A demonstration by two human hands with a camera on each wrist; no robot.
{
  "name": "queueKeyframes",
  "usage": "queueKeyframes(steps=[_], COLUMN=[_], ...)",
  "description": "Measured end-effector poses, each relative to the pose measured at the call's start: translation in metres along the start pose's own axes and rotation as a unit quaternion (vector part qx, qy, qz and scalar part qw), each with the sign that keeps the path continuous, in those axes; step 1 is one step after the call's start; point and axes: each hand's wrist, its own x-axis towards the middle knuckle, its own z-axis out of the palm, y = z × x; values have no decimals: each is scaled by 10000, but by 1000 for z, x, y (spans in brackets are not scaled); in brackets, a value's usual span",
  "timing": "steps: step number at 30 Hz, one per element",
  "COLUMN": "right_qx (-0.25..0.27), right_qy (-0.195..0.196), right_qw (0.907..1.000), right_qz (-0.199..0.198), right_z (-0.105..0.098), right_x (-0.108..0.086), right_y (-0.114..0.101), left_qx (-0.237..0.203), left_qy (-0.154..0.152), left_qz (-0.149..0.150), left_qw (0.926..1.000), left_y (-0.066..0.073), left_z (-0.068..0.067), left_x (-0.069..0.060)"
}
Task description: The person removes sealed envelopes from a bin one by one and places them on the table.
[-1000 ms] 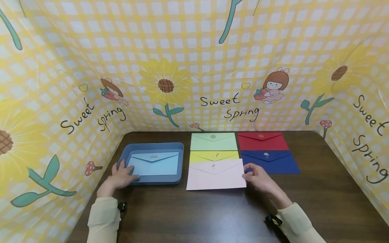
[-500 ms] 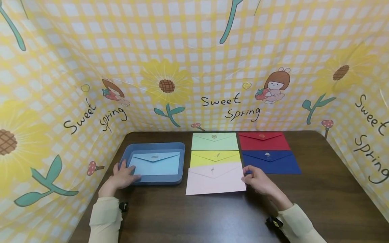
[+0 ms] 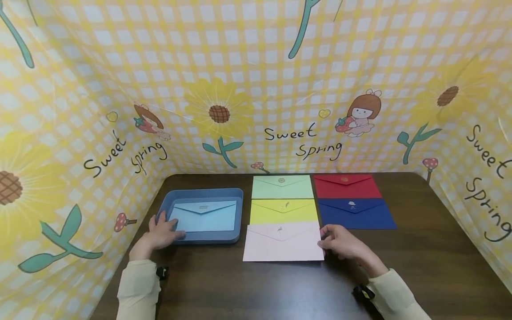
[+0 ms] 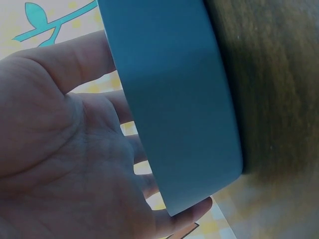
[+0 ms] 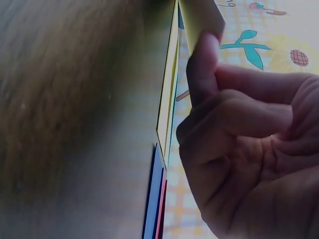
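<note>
My right hand [image 3: 344,242] pinches the right edge of a pale pink envelope [image 3: 282,246] between thumb and fingers. The right wrist view shows the envelope [image 5: 202,20] tilted up from the tabletop. In the head view it lies in front of a yellow envelope [image 3: 282,212], covering a little of its lower edge. My left hand [image 3: 162,233] holds the near left corner of a blue tray [image 3: 202,193], with fingers hooked over the rim. Inside the tray lies a light blue envelope [image 3: 206,218]. The left wrist view shows the tray's outer wall [image 4: 174,109] hiding parts of the fingers.
Behind the yellow envelope lies a mint green envelope [image 3: 282,189]. To its right are a red envelope [image 3: 346,187] and a dark blue envelope [image 3: 356,215]. All rest on a dark wooden table [image 3: 248,289], with a yellow checked cloth [image 3: 256,58] around the back and sides.
My right hand has drawn the pink envelope toward the near side, uncovering more of the yellow one. The left hand and tray have stayed in place.
</note>
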Motion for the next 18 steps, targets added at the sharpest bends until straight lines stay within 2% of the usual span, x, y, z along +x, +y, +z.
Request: queueKeyframes(steps=[5, 7, 12, 14, 18], right_qx=[-110, -150, -199, -195, -187], right_qy=[-113, -159, -284, -337, -440], right_qw=[9999, 9998, 9994, 9992, 9986], right_qz=[60, 33, -82, -128, -216], right_z=[-1, -1, -3, -4, -5], right_x=[0, 0, 1, 1, 2], right_y=[2, 3, 6, 7, 10], left_qx=[-12, -2, 25, 36, -4], left_qy=[33, 23, 4, 24, 49], left_qz=[-12, 29, 76, 106, 113], left_qw=[10000, 10000, 10000, 9999, 9999], left_y=[-20, -16, 4, 4, -8], left_z=[9, 8, -2, -2, 4], left_x=[14, 12, -3, -4, 3])
